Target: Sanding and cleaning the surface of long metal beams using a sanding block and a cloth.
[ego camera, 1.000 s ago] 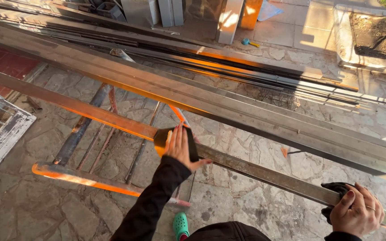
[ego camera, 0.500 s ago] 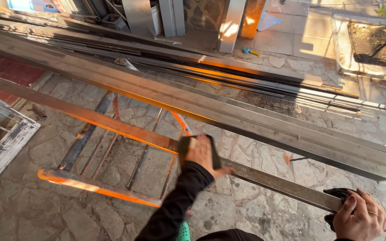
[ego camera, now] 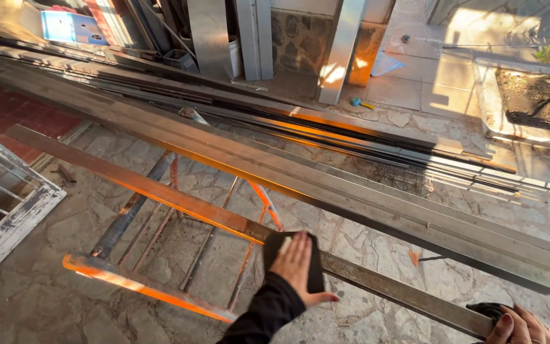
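A long flat steel bar (ego camera: pixel 160 194) runs from the upper left to the lower right, resting on an orange metal trestle (ego camera: pixel 141 290). My left hand (ego camera: pixel 298 267) presses a black sanding pad (ego camera: pixel 275 247) flat on the bar, fingers together. At the bottom right corner my right hand (ego camera: pixel 522 326) grips the bar's near end through a black cloth (ego camera: pixel 486 310). A wider steel box beam (ego camera: pixel 351 191) lies parallel just beyond the bar.
More steel profiles (ego camera: pixel 364 137) lie on the stone paving behind the beam. A white window grille (ego camera: pixel 1 204) leans at the left. Metal sheets (ego camera: pixel 211 32) stand against the far wall, and a concrete planter (ego camera: pixel 529 95) is at the upper right.
My left hand has slid with the pad along the bar toward my right hand. The view has shifted slightly; my right hand keeps its hold on the bar's end.
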